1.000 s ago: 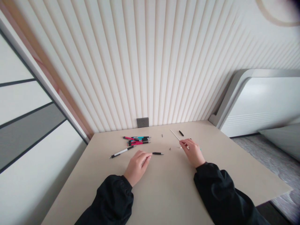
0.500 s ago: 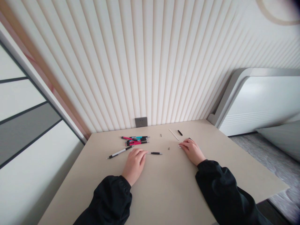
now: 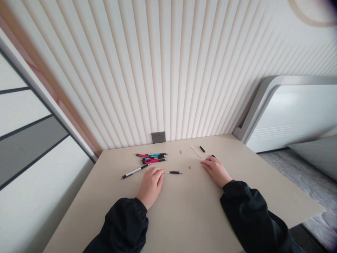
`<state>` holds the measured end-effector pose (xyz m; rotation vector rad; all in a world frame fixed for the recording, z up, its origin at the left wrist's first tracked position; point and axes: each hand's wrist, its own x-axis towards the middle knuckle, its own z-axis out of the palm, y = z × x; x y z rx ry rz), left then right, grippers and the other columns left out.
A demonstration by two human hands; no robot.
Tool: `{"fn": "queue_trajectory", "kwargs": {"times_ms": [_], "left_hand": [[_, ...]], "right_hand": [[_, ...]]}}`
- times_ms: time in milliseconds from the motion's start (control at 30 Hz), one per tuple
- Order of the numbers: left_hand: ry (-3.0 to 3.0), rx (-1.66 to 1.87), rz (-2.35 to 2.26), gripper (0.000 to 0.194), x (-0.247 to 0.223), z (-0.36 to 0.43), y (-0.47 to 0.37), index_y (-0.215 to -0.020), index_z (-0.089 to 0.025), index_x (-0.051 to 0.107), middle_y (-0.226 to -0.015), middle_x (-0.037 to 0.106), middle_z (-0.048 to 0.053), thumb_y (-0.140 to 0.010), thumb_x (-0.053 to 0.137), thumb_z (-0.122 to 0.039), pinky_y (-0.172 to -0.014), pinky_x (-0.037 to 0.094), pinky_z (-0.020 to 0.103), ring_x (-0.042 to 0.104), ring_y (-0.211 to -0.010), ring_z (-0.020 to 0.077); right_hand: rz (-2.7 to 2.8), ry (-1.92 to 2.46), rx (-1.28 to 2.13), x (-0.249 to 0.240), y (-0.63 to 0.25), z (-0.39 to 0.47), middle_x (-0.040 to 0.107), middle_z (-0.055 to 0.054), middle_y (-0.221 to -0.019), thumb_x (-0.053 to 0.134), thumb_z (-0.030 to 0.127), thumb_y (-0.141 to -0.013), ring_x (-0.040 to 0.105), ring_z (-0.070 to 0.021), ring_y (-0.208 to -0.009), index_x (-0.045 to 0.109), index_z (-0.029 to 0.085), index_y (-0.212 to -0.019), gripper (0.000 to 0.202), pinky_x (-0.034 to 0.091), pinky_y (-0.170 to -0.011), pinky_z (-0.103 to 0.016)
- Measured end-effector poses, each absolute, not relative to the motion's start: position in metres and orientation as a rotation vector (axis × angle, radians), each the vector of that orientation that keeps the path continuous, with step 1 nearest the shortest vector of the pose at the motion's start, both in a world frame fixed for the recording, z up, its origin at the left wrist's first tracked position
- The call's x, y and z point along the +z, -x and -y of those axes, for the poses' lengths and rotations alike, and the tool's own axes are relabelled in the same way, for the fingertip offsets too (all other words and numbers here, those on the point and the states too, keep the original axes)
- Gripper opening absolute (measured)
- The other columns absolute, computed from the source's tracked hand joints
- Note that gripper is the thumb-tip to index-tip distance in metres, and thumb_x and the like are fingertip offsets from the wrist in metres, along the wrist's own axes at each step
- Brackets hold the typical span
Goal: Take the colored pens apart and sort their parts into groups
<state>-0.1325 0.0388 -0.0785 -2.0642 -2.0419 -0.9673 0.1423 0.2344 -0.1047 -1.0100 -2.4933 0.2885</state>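
My left hand (image 3: 152, 182) is closed on a pen (image 3: 175, 172), whose black grip and tip stick out to the right past the fingers. My right hand (image 3: 215, 170) rests on the table with its fingers pressed together. Whatever lies in its fingertips is too small and too covered to make out. A bit of a black and teal piece (image 3: 213, 156) shows behind its knuckles. Beyond this hand lie a thin white refill (image 3: 195, 151) and a short black grip (image 3: 202, 149). Between the hands sits a tiny metallic cone (image 3: 189, 167), with a small spring-like piece (image 3: 180, 152) farther back.
A pile of red, teal and black pens (image 3: 154, 159) lies left of centre on the beige table (image 3: 184, 214). A white and black pen (image 3: 134, 172) rests beside it. The ribbed wall with a dark socket (image 3: 158, 137) borders the back; a bed (image 3: 295, 116) stands right.
My right hand has shifted very slightly, and more of the teal piece shows behind it. The white bit at its fingertips is less visible. My left hand stays put.
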Motion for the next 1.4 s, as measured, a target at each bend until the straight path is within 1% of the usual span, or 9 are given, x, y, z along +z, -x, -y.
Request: {"fn": "queue_trajectory", "kwargs": {"times_ms": [200, 467, 667, 767, 833, 967, 1100, 1233, 1400], "left_hand": [[2.022, -0.922, 2.068, 0.025, -0.081, -0.039, 0.134, -0.104, -0.02, 0.062, -0.098, 0.061, 0.006, -0.088, 0.045, -0.012, -0.087, 0.046, 0.041, 0.056, -0.095, 0.0216], [2.002, -0.795, 2.116, 0.029, -0.084, -0.04, 0.136, -0.113, -0.019, 0.06, -0.105, 0.06, 0.008, -0.087, 0.048, -0.013, -0.09, 0.044, 0.044, 0.054, -0.102, 0.0241], [2.028, -0.769, 2.131, 0.018, -0.08, -0.04, 0.133, -0.095, -0.02, 0.066, -0.098, 0.062, 0.006, -0.088, 0.05, -0.015, -0.086, 0.044, 0.041, 0.055, -0.096, 0.023], [2.028, -0.757, 2.128, 0.015, -0.08, -0.04, 0.132, -0.088, -0.02, 0.066, -0.095, 0.063, 0.005, -0.088, 0.052, -0.015, -0.083, 0.043, 0.04, 0.056, -0.094, 0.0228], [2.024, -0.733, 2.125, 0.014, -0.081, -0.04, 0.132, -0.086, -0.021, 0.065, -0.095, 0.063, 0.005, -0.089, 0.052, -0.015, -0.082, 0.042, 0.039, 0.056, -0.093, 0.0227], [2.044, -0.689, 2.095, 0.015, -0.084, -0.038, 0.133, -0.086, -0.021, 0.063, -0.095, 0.063, 0.004, -0.089, 0.05, -0.015, -0.081, 0.042, 0.037, 0.055, -0.092, 0.0219], [2.118, -0.662, 2.059, 0.013, -0.084, -0.037, 0.131, -0.088, -0.02, 0.063, -0.093, 0.063, 0.004, -0.09, 0.051, -0.018, -0.08, 0.043, 0.037, 0.056, -0.09, 0.0212], [2.213, -0.698, 2.009, 0.014, -0.08, -0.037, 0.129, -0.091, -0.02, 0.064, -0.089, 0.064, 0.005, -0.091, 0.05, -0.021, -0.078, 0.046, 0.036, 0.058, -0.088, 0.0212], [2.252, -0.824, 1.976, 0.021, -0.075, -0.035, 0.126, -0.098, -0.019, 0.065, -0.084, 0.066, 0.006, -0.094, 0.045, -0.023, -0.074, 0.048, 0.034, 0.061, -0.08, 0.0206]], "right_hand": [[2.488, 1.02, 0.323, -0.105, -0.142, -0.234, 0.063, -0.006, -0.098, 0.048, 0.038, -0.09, 0.057, -0.022, -0.095, 0.071, 0.026, -0.095, 0.026, 0.044, -0.086, -0.036], [2.441, 1.006, 0.317, -0.103, -0.142, -0.233, 0.064, -0.007, -0.098, 0.05, 0.041, -0.089, 0.058, -0.0234, -0.095, 0.068, 0.025, -0.102, 0.027, 0.044, -0.086, -0.038], [2.251, 0.854, 0.201, -0.079, -0.115, -0.195, 0.065, -0.01, -0.096, 0.041, 0.03, -0.094, 0.058, -0.0235, -0.09, 0.067, 0.021, -0.104, 0.028, 0.043, -0.085, -0.039], [2.422, 0.647, 0.131, -0.072, -0.088, -0.162, 0.065, -0.01, -0.098, 0.043, 0.022, -0.093, 0.056, -0.0238, -0.093, 0.065, 0.023, -0.109, 0.026, 0.042, -0.083, -0.04], [2.499, 0.61, 0.115, -0.071, -0.071, -0.145, 0.063, -0.01, -0.103, 0.049, 0.019, -0.091, 0.055, -0.0248, -0.096, 0.063, 0.023, -0.111, 0.025, 0.041, -0.083, -0.04], [2.552, 0.645, 0.164, -0.075, -0.052, -0.132, 0.063, -0.007, -0.097, 0.059, 0.022, -0.087, 0.054, -0.0231, -0.093, 0.065, 0.022, -0.098, 0.013, 0.042, -0.08, -0.037], [2.533, 0.65, 0.177, -0.081, -0.048, -0.134, 0.064, -0.004, -0.085, 0.06, 0.024, -0.088, 0.055, -0.0209, -0.085, 0.063, 0.022, -0.086, 0.004, 0.04, -0.076, -0.035], [2.487, 0.573, 0.214, -0.078, -0.048, -0.132, 0.066, -0.004, -0.084, 0.055, 0.026, -0.091, 0.057, -0.02, -0.083, 0.062, 0.022, -0.089, 0.009, 0.039, -0.076, -0.034], [2.371, 0.508, 0.374, -0.068, -0.051, -0.127, 0.066, -0.004, -0.087, 0.049, 0.03, -0.094, 0.059, -0.0181, -0.082, 0.063, 0.023, -0.094, 0.016, 0.042, -0.077, -0.033]]}}
